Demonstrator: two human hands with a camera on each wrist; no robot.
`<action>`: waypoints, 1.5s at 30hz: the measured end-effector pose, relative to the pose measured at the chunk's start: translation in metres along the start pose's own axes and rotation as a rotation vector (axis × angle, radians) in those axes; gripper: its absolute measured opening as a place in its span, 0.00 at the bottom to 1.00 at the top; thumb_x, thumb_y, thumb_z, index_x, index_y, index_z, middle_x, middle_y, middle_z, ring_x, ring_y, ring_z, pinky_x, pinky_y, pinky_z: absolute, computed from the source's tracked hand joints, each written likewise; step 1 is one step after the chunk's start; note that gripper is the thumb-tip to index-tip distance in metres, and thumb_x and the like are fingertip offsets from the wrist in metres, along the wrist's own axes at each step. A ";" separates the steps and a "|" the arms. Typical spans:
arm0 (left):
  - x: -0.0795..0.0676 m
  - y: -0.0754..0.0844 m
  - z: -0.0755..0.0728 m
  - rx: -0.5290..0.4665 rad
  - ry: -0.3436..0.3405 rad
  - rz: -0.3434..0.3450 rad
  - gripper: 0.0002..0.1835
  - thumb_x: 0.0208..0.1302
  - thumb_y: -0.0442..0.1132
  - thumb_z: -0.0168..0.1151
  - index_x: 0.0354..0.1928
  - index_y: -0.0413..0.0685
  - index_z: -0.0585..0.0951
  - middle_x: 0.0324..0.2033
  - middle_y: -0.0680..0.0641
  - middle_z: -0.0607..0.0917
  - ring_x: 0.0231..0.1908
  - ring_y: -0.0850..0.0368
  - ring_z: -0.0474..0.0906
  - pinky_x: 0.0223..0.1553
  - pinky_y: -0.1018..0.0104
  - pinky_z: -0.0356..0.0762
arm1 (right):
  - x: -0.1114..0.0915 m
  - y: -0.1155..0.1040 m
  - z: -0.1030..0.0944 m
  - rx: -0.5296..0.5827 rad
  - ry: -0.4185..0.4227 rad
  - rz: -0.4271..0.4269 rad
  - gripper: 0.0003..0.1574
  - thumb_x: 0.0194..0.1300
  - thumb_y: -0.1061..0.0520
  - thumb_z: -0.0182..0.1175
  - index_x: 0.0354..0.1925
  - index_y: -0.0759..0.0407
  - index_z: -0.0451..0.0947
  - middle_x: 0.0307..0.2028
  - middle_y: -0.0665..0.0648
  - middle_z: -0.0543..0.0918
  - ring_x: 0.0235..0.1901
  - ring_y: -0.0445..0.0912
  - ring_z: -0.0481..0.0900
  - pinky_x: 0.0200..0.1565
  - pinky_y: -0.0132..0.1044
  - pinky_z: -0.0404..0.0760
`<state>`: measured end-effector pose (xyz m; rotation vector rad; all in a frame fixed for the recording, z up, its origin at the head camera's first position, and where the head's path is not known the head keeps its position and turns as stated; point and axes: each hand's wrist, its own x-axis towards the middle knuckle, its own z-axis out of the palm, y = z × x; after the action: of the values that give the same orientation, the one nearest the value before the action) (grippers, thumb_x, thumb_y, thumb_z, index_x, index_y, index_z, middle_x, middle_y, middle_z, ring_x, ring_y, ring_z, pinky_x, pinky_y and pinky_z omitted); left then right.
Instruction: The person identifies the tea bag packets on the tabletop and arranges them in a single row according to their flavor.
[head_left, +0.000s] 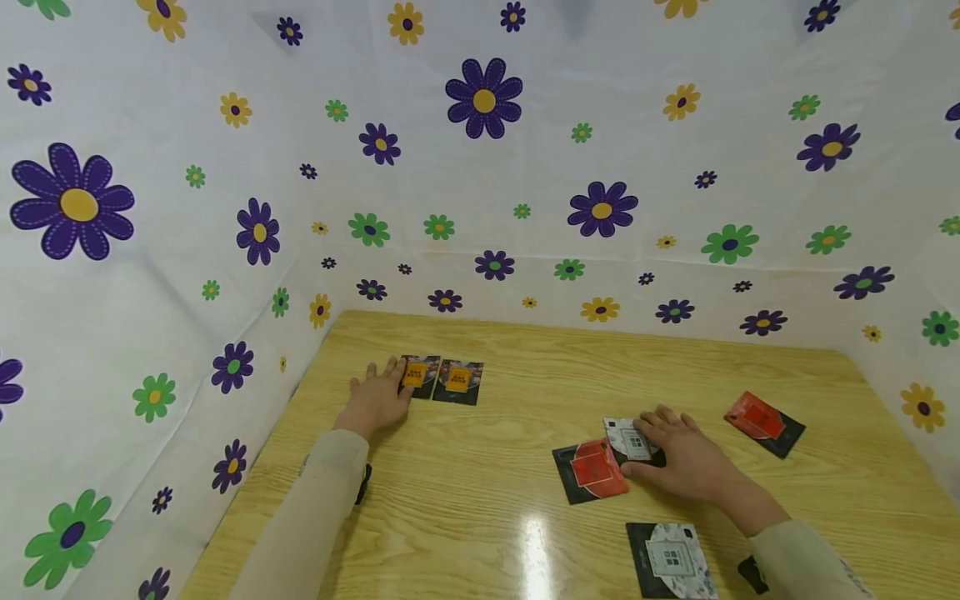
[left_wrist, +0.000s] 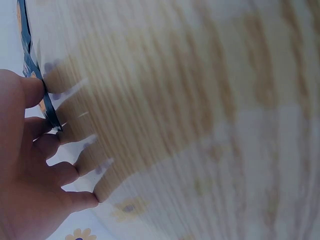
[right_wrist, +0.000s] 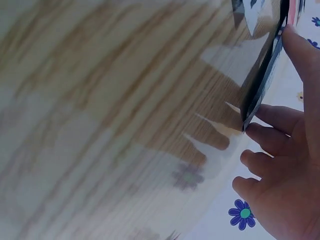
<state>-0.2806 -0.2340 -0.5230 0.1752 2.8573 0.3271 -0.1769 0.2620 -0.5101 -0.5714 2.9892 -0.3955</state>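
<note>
In the head view, my left hand (head_left: 375,402) rests at the left edge of a flat black sachet with an orange label (head_left: 420,377), fingers mostly straight. The left wrist view shows its thumb (left_wrist: 34,92) against the sachet's edge. A second orange-labelled sachet (head_left: 458,382) lies close to its right. My right hand (head_left: 692,454) holds a white-and-black sachet (head_left: 633,440) by its edges, between thumb and fingers; the hand covers its right part. Just left of that sachet, a red-and-black sachet (head_left: 590,472) lies close to the thumb.
Another red-and-black sachet (head_left: 765,424) lies to the right of my right hand. Nearer the front is a second white-and-black sachet (head_left: 670,560). The wood-grain table (head_left: 480,500) is bordered by white cloth with printed flowers (head_left: 525,175) at the back and sides.
</note>
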 end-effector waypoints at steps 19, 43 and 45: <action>-0.002 0.001 -0.002 0.020 -0.004 0.001 0.36 0.86 0.52 0.40 0.86 0.45 0.48 0.84 0.39 0.50 0.81 0.24 0.41 0.74 0.17 0.44 | 0.019 0.011 -0.005 0.000 0.012 0.009 0.44 0.74 0.40 0.64 0.72 0.71 0.72 0.70 0.75 0.74 0.73 0.77 0.64 0.71 0.77 0.60; 0.001 -0.001 0.001 -0.002 0.001 0.000 0.36 0.86 0.52 0.41 0.86 0.45 0.48 0.84 0.39 0.51 0.81 0.24 0.42 0.74 0.17 0.43 | 0.066 -0.022 0.000 0.013 -0.023 -0.028 0.41 0.77 0.41 0.60 0.73 0.67 0.72 0.71 0.74 0.74 0.75 0.75 0.62 0.75 0.74 0.58; 0.001 -0.001 0.001 0.001 0.003 0.001 0.36 0.85 0.52 0.41 0.86 0.45 0.49 0.84 0.39 0.51 0.81 0.24 0.42 0.74 0.17 0.43 | 0.069 -0.025 0.001 0.016 -0.030 -0.039 0.41 0.77 0.41 0.60 0.73 0.67 0.72 0.71 0.73 0.74 0.76 0.75 0.61 0.75 0.73 0.58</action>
<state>-0.2813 -0.2344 -0.5240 0.1770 2.8606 0.3261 -0.2318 0.2139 -0.5059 -0.6287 2.9482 -0.4091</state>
